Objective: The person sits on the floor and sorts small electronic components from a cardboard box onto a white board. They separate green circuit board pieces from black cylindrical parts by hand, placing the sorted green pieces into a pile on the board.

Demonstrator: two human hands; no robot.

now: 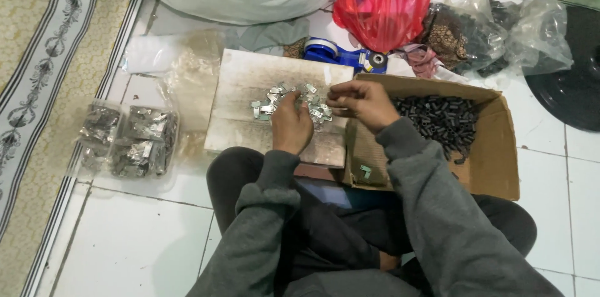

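White floor tiles, bordered at far left by a patterned carpet [31, 84], carried all items. Clear packets of metal pieces [128, 138] lay left. A pale board [240, 94] held the heap of small metal clips [292, 100]. Left hand [291, 125] rested on the board, fingertips at the heap's near edge, fingers curled; whether they pinched a clip could not be told. Right hand [362, 102], just right of the heap, pressed fingertips together, contents hidden. Cardboard box [494, 166] of dark parts [437, 121] sat right.

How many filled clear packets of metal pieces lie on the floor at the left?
4: clear packets clustered left of the board, two behind at and, two in front at and; more may be hidden.
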